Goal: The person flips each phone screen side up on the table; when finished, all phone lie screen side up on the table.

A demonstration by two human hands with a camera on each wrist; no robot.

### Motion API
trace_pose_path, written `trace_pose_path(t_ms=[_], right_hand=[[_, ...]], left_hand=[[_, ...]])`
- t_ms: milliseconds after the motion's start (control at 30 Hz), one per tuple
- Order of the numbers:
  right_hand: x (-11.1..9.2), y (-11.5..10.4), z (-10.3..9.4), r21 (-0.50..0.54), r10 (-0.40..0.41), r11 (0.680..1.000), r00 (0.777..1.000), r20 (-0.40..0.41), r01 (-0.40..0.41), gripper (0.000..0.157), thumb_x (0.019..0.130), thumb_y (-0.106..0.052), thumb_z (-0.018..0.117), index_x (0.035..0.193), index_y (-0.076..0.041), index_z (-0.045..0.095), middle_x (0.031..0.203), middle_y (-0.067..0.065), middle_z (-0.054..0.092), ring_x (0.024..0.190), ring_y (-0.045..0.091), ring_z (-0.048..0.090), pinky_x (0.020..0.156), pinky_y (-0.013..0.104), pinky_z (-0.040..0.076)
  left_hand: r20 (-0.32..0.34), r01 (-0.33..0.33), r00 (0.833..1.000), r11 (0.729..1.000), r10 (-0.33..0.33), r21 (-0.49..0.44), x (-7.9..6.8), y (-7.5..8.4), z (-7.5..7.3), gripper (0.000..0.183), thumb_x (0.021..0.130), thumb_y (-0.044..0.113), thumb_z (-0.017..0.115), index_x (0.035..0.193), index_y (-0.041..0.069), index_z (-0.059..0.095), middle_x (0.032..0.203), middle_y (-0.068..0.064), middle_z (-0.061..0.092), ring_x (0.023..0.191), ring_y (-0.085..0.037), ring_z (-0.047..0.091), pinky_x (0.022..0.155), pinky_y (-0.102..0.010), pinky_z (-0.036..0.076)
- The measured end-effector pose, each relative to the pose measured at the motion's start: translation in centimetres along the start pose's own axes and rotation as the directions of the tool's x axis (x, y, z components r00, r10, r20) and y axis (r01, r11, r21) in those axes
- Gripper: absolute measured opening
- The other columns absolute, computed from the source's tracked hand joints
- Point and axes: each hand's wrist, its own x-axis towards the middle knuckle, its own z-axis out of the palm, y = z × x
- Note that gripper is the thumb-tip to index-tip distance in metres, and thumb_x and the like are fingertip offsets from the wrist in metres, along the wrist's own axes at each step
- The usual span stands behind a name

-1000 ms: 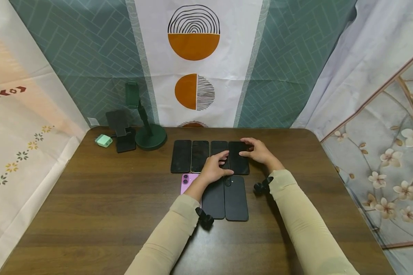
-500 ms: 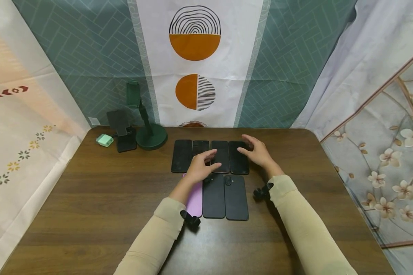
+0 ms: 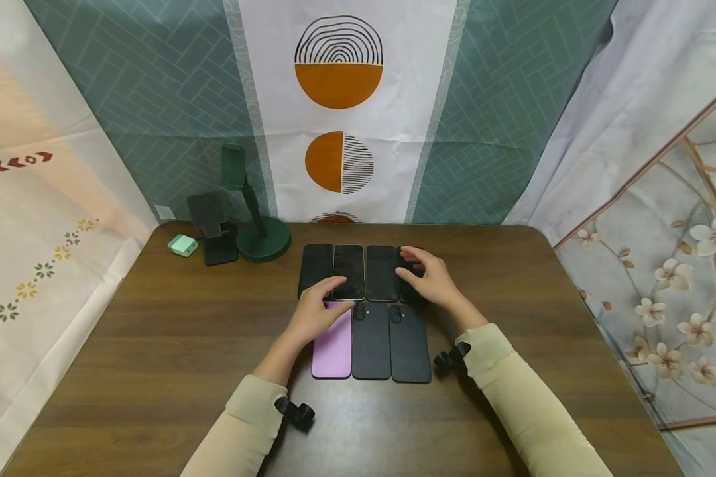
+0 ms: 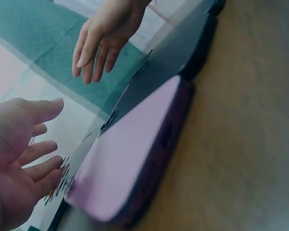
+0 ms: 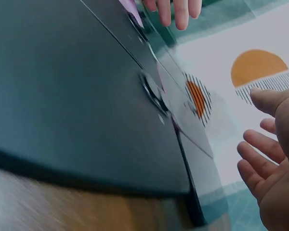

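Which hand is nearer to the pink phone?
Left. The left hand is by the far end of the pink phone; the right hand is by the rightmost back phone.

On a brown wooden table (image 3: 173,344), four black rectangular phones (image 3: 382,273) are laid in a row; nearer, one lilac phone (image 3: 332,351) and two dark grey phones (image 3: 371,344) are lined up. The left hand (image 3: 311,317) is held over the lilac phone's upper end, the right hand (image 3: 432,279) over the rightmost black phone. Farther left, a dark green round-based stand (image 3: 264,241) and a black folding stand (image 3: 219,250) are placed.
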Motion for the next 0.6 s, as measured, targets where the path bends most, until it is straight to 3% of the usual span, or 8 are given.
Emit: trace_pose_path(t_ms=[333, 500, 600], right_hand=[[-1.3, -1.9, 2.7, 0.003, -0.049, 0.999, 0.998, 0.048, 0.049, 0.050, 0.095, -0.015, 0.074, 0.139, 0.003, 0.057, 0.132, 0.016, 0.064, 0.121, 0.032, 0.061, 0.100, 0.049, 0.051], [-1.8, -2.8, 4.1, 0.002, -0.081, 0.997, 0.994, 0.077, 0.082, 0.049, 0.094, -0.017, 0.074, 0.137, 0.002, 0.058, 0.129, 0.015, 0.066, 0.118, 0.031, 0.063, 0.096, 0.048, 0.053], [-2.0, -3.2, 4.9, 0.005, -0.102, 0.995, 0.990, 0.101, 0.102, 0.047, 0.094, -0.017, 0.074, 0.135, 0.002, 0.060, 0.127, 0.015, 0.067, 0.115, 0.030, 0.064, 0.095, 0.047, 0.054]], left_hand=[[-0.037, 0.017, 0.999, 0.995, -0.013, 0.101, -4.0, -0.6, -1.6, 0.050, 0.090, 0.019, 0.078, 0.135, 0.002, 0.063, 0.143, -0.018, 0.057, 0.134, -0.039, 0.052, 0.112, -0.056, 0.039], [-0.001, 0.063, 0.998, 0.993, -0.063, 0.096, -5.6, -0.8, -1.9, 0.056, 0.087, 0.021, 0.081, 0.137, 0.004, 0.062, 0.147, -0.016, 0.054, 0.137, -0.038, 0.048, 0.113, -0.055, 0.037], [0.026, 0.057, 0.998, 0.994, -0.060, 0.093, -6.1, -0.9, -1.8, 0.060, 0.084, 0.020, 0.084, 0.138, 0.004, 0.061, 0.150, -0.016, 0.051, 0.138, -0.037, 0.048, 0.113, -0.054, 0.038]])
